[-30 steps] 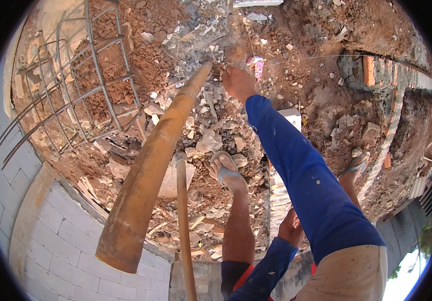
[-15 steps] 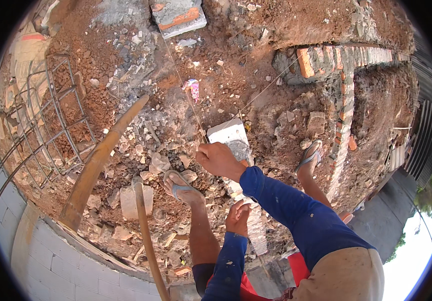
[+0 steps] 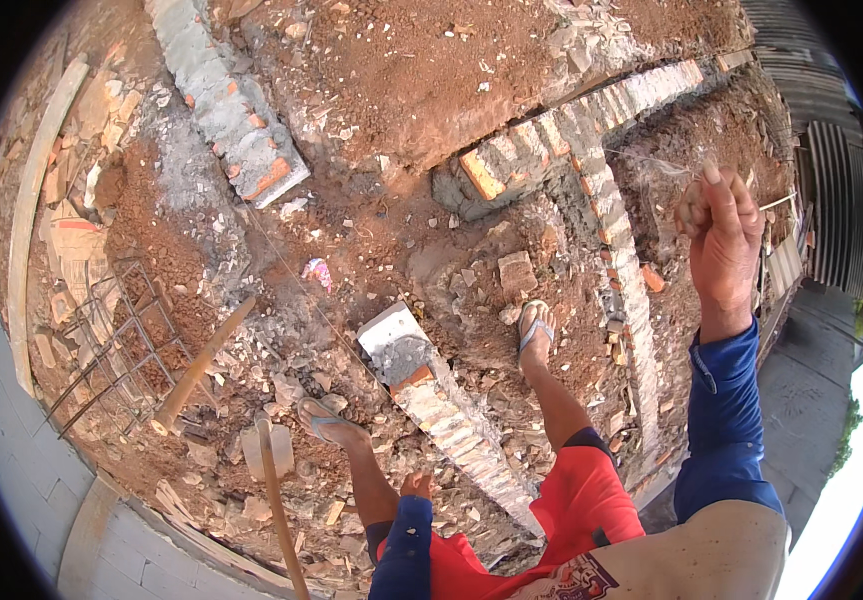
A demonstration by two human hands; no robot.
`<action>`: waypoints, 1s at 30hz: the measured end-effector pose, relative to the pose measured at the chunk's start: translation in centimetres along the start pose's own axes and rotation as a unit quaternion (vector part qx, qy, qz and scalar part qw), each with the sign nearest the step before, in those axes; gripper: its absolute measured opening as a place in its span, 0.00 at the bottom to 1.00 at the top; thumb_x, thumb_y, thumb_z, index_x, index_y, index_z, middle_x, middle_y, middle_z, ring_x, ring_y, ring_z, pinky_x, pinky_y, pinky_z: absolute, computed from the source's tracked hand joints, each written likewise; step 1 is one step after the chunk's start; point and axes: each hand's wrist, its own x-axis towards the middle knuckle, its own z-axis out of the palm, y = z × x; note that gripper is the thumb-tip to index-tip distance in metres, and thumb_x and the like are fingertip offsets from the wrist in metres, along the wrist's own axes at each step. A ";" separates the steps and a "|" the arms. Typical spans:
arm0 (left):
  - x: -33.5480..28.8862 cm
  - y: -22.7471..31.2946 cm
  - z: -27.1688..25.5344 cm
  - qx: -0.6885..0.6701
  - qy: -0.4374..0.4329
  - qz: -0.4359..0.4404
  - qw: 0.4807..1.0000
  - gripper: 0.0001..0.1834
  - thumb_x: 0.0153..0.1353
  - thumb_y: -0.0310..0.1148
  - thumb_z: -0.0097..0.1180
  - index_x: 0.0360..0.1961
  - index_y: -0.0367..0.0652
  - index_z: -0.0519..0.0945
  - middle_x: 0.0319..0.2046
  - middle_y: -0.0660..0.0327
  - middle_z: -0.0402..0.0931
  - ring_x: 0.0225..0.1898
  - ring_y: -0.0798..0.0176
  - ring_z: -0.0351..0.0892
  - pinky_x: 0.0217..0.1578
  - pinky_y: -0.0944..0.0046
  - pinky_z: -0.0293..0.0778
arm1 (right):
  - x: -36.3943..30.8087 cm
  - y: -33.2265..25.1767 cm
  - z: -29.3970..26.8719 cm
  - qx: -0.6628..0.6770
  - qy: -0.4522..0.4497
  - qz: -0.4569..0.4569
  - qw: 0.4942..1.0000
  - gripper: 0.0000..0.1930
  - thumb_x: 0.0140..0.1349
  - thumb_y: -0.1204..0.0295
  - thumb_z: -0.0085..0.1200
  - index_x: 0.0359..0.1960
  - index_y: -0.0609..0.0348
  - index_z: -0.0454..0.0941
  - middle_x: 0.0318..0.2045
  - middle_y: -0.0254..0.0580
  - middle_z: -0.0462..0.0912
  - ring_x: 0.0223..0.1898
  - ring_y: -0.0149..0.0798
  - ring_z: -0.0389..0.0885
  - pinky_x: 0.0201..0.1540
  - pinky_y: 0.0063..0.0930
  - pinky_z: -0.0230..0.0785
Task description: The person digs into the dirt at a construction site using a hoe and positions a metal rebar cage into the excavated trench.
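Note:
My right hand (image 3: 722, 232) is raised at the right, with thumb and fingers pinched together. A thin, pale string (image 3: 663, 163), blurred, runs to its fingertips from the left. Low beside my left thigh is my left hand (image 3: 416, 485), partly behind the sleeve; its fingers are too hidden to read. Between my feet lies a low brick wall (image 3: 456, 415) with a mortar-topped end (image 3: 391, 335). Another taut string (image 3: 316, 302) stretches from there toward a mortar-covered wall (image 3: 241, 125) at the upper left.
A brick wall corner (image 3: 541, 140) stands at the upper right, with a branch (image 3: 621, 250) running toward me. To the left are a steel rebar cage (image 3: 131, 340), a bamboo pole (image 3: 206, 365) and a shovel (image 3: 269, 450). Rubble covers the soil; a grey block wall (image 3: 26, 480) borders the left.
My right hand has gone from the mortar-topped wall end up and far to the right, drawing string with it. My left hand has dropped lower. The view has shifted, showing more of the upper-left wall.

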 end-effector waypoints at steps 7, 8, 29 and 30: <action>-3.5 2.4 4.1 0.098 -0.003 0.066 0.993 0.22 0.67 0.34 0.60 0.58 0.34 0.74 0.33 0.55 0.81 0.28 0.64 0.79 0.29 0.64 0.78 | 1.1 -13.5 -25.0 -0.013 0.144 -0.155 0.977 0.12 0.76 0.69 0.52 0.30 0.54 0.73 0.24 0.26 0.63 0.26 0.25 0.59 0.30 0.22 0.56; -3.0 3.5 3.6 0.108 -0.010 0.091 0.990 0.22 0.66 0.35 0.62 0.57 0.33 0.76 0.38 0.53 0.82 0.34 0.62 0.81 0.34 0.61 0.79 | 1.2 -13.8 -26.5 0.003 0.150 -0.156 0.976 0.12 0.76 0.69 0.52 0.30 0.54 0.73 0.24 0.26 0.63 0.26 0.25 0.59 0.30 0.22 0.56; -12.5 14.9 -10.4 0.426 0.255 0.102 0.862 0.35 0.60 0.46 0.62 0.64 0.35 0.72 0.49 0.41 0.82 0.52 0.41 0.82 0.54 0.48 0.76 | 20.4 11.9 -51.2 -0.230 0.147 0.204 0.940 0.15 0.71 0.58 0.55 0.47 0.56 0.80 0.33 0.35 0.84 0.28 0.27 0.81 0.26 0.21 0.68; -13.2 15.2 -9.5 0.409 0.199 0.060 0.889 0.41 0.60 0.48 0.64 0.70 0.39 0.68 0.61 0.36 0.74 0.62 0.38 0.76 0.64 0.48 0.71 | 20.6 10.6 -51.6 -0.244 0.155 0.192 0.938 0.20 0.71 0.57 0.55 0.56 0.57 0.77 0.37 0.38 0.84 0.30 0.29 0.82 0.27 0.22 0.69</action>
